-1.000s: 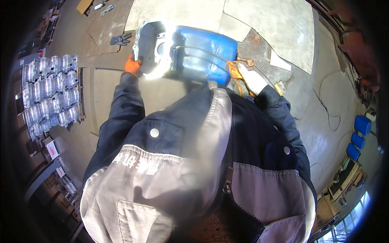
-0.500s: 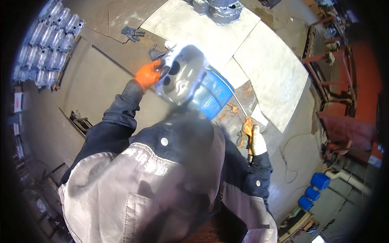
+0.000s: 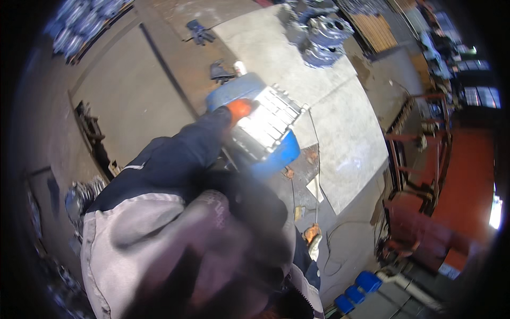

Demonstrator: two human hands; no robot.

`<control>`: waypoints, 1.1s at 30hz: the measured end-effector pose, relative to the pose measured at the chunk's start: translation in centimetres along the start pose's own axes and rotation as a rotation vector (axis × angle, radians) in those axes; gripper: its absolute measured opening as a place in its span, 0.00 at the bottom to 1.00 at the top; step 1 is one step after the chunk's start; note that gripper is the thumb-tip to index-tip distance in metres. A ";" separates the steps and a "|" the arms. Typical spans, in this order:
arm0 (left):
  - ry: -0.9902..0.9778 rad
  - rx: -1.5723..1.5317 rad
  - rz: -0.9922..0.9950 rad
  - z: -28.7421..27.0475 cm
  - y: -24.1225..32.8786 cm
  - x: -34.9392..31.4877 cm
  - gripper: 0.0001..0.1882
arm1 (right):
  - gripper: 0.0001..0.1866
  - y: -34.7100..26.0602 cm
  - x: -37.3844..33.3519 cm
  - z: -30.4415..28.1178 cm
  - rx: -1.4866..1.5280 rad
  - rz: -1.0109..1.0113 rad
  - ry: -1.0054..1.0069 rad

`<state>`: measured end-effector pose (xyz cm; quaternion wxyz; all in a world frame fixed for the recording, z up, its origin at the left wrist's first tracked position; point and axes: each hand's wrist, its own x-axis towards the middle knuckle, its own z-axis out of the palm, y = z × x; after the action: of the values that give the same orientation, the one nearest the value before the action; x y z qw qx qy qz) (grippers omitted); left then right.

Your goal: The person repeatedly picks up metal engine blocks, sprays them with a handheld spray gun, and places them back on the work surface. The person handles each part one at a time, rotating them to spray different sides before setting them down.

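A bright silver metal casting, ribbed on the face turned up, lies on a blue plastic drum. My left hand, in an orange glove, grips its left edge; the fingertips are blurred and partly lost against the metal. Low on the right, away from the casting, my right hand in a pale glove is closed around an orange air blow gun. The gun's long thin nozzle points up toward the drum. Part of my right arm is hidden by my jacket.
Beyond the drum are a dark glove, a white bottle and another glove. Stacked castings stand on pale floor sheets. A red metal frame and blue canisters are at right.
The casting has turned over, from its hollow side showing to its ribbed side. My right hand has drawn back with the air blow gun, whose nozzle has left the casting. The view has shifted.
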<state>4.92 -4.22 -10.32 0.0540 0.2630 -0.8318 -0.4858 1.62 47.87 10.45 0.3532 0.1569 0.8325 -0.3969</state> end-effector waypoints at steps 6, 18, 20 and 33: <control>0.118 -0.237 -0.135 -0.5 7.1 -6.2 0.28 | 0.46 -4.3 1.8 -0.6 0.198 -0.152 -0.017; 0.720 -0.206 -0.571 -13.3 4.0 -32.3 0.30 | 0.45 -14.9 3.4 13.5 -0.158 -0.521 -0.776; 0.882 -0.179 -0.599 -14.8 2.3 -37.6 0.29 | 0.44 -15.8 2.4 17.7 -0.217 -0.545 -0.876; 1.615 -0.414 -0.795 -25.8 -11.5 -78.5 0.24 | 0.39 -14.9 -12.0 44.0 -0.521 -0.566 -1.176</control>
<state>85.41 9.67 6.54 0.4932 0.7733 -0.2866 -0.2767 22.33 4.69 8.02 0.6539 -0.3963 0.5803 -0.2804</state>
